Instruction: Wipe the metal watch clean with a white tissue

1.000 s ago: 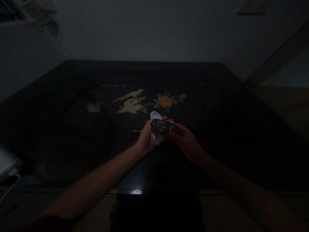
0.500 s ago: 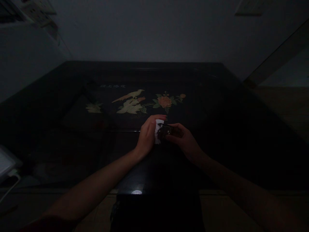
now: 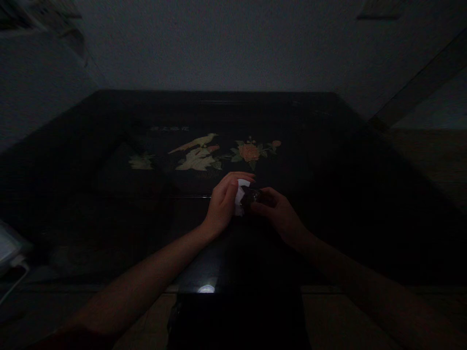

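My left hand (image 3: pixel 223 201) is wrapped round a crumpled white tissue (image 3: pixel 240 200), which it presses against the left side of a small dark, shiny object (image 3: pixel 251 195). From the right, the thumb and fingers of my right hand (image 3: pixel 274 208) pinch that dark object. Its kind cannot be made out in the dim light, and both hands cover parts of it. The two hands are close together, over the near half of a glossy black table (image 3: pixel 182 243).
Inlaid in the tabletop are a bird picture (image 3: pixel 197 153), an orange flower (image 3: pixel 249 152) and some pale characters. At the left edge lies a pale device (image 3: pixel 9 245) with a white cable (image 3: pixel 16 282). A grey wall (image 3: pixel 219 43) stands behind the table.
My left hand has turned from lying open under the tissue to closing round it from the left. The tissue is now folded against the dark object. My right hand has hardly moved.
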`<action>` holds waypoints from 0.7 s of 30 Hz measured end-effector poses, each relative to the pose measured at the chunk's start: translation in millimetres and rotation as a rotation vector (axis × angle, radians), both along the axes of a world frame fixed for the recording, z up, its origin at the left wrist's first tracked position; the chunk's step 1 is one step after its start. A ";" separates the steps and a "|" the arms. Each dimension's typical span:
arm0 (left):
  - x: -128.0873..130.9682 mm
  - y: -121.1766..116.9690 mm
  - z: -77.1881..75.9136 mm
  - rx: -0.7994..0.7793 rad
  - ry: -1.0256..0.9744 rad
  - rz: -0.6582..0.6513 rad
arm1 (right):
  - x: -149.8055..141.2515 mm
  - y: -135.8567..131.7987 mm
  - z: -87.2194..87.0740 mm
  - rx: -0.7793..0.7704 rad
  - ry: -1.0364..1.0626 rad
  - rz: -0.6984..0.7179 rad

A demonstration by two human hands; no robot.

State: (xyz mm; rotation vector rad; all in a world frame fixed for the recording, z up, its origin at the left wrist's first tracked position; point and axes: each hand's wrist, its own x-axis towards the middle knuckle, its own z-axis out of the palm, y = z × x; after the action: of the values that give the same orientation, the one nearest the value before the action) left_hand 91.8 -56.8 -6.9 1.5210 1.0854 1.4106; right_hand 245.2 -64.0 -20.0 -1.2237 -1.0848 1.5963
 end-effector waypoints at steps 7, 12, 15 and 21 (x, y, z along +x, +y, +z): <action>6.0 2.6 -7.1 -0.383 -0.353 -0.012 | 2.0 0.7 -3.2 -0.006 0.066 0.015; 11.3 3.8 -5.3 -0.597 -0.631 -0.088 | 2.1 1.4 -3.2 0.031 0.130 0.045; 11.8 3.6 -2.5 -0.692 -0.729 -0.141 | 2.7 1.7 -3.5 0.054 0.113 0.062; 12.3 0.6 0.3 -0.817 -0.860 -0.210 | 2.8 2.1 -3.3 0.074 0.140 0.085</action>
State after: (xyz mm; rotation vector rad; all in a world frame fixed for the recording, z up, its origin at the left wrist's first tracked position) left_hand 104.1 -56.2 -6.6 0.3487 0.7530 1.0742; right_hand 248.1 -61.8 -23.2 -1.0133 -1.1078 1.6647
